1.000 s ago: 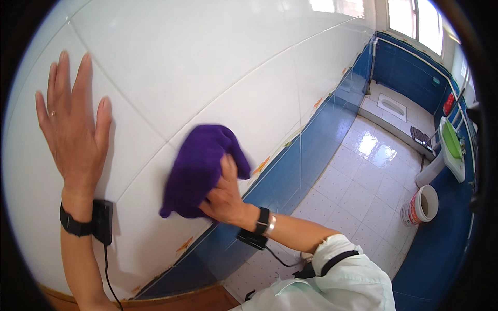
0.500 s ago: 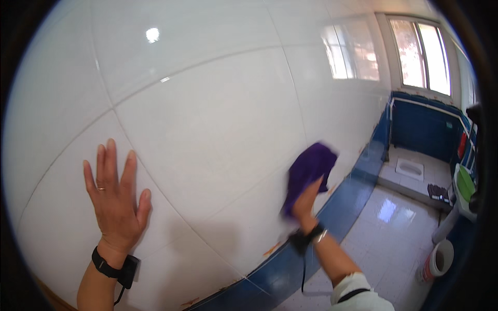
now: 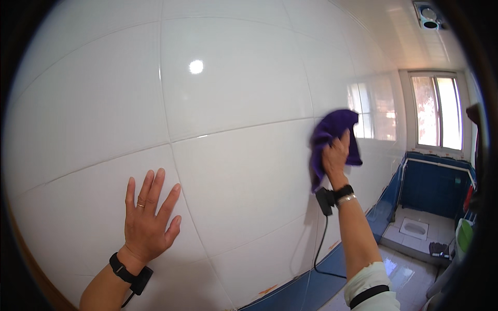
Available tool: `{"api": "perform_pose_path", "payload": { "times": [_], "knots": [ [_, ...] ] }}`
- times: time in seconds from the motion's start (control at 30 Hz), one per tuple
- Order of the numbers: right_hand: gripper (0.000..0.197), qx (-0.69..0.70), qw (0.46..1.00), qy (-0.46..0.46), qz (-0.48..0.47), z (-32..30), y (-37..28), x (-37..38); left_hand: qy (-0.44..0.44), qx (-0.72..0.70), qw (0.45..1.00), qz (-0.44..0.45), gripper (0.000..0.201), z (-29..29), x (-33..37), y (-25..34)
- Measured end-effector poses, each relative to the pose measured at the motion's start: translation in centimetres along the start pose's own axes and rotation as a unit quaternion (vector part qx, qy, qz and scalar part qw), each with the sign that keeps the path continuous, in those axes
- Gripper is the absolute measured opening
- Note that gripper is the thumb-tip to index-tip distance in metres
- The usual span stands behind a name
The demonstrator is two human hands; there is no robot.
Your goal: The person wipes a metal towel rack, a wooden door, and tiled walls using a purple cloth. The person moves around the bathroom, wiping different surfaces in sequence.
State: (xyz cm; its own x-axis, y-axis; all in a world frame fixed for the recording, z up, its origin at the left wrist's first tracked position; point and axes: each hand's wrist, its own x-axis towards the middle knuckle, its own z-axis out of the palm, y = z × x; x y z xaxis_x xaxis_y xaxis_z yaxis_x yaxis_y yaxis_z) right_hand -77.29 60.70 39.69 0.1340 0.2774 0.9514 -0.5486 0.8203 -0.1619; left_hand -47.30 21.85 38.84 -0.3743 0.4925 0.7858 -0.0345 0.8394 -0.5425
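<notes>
- The glossy white tiled wall [image 3: 233, 93] fills most of the view, its large tiles split by thin grey grout lines, with a ceiling light mirrored as a bright spot high up.
- The left hand [image 3: 147, 217] lies flat on a lower tile, fingers spread and holding nothing; a thin ring sits on one finger and a black wristband [image 3: 127, 272] with a small box wraps the wrist.
- The two hands are well apart, with bare tile between them.
- The right hand [image 3: 336, 155] is raised higher on the wall, closed on a purple cloth [image 3: 332, 140] that it presses to the tile; the cloth bunches above the knuckles and hangs down to the left of the wrist.
- A black wrist strap [image 3: 337, 194] with a cable trailing down, and a silver bracelet, sit on the right forearm; a white rolled sleeve [image 3: 371, 285] shows at the lower edge.
- Along the foot of the wall runs a band of blue tiles [image 3: 332, 269].
- Farther right, a window [image 3: 436, 111] lets in daylight above a blue-tiled corner [image 3: 430, 186].
- The pale floor [image 3: 410, 259] there is shiny, with a squat toilet pan [image 3: 413, 228] set in it.
- A green object stands at the far right edge, too cut off to identify.
- A round vent [image 3: 429, 16] sits in the ceiling.
</notes>
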Motion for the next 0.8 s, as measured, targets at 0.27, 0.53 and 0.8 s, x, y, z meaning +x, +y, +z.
{"api": "perform_pose_path", "payload": {
  "times": [0.27, 0.53, 0.8],
  "knots": [
    [0.061, 0.231, 0.914, -0.188, -0.276, -5.9, -15.2, -13.2, -0.015, -0.038, 0.999, 0.009, 0.065, -0.1, -0.5, -0.5],
    [0.045, 0.151, 0.938, 0.000, -0.312, 3.9, -18.6, 11.0, -0.023, -0.080, 0.996, 0.015, 0.056, -0.8, -0.4, -0.6],
    [0.032, -0.057, 0.998, 0.014, 0.023, 4.9, -5.5, 17.0, -0.020, -0.035, 0.999, 0.036, 0.063, -0.9, -0.7, -1.2]
  ]
}}
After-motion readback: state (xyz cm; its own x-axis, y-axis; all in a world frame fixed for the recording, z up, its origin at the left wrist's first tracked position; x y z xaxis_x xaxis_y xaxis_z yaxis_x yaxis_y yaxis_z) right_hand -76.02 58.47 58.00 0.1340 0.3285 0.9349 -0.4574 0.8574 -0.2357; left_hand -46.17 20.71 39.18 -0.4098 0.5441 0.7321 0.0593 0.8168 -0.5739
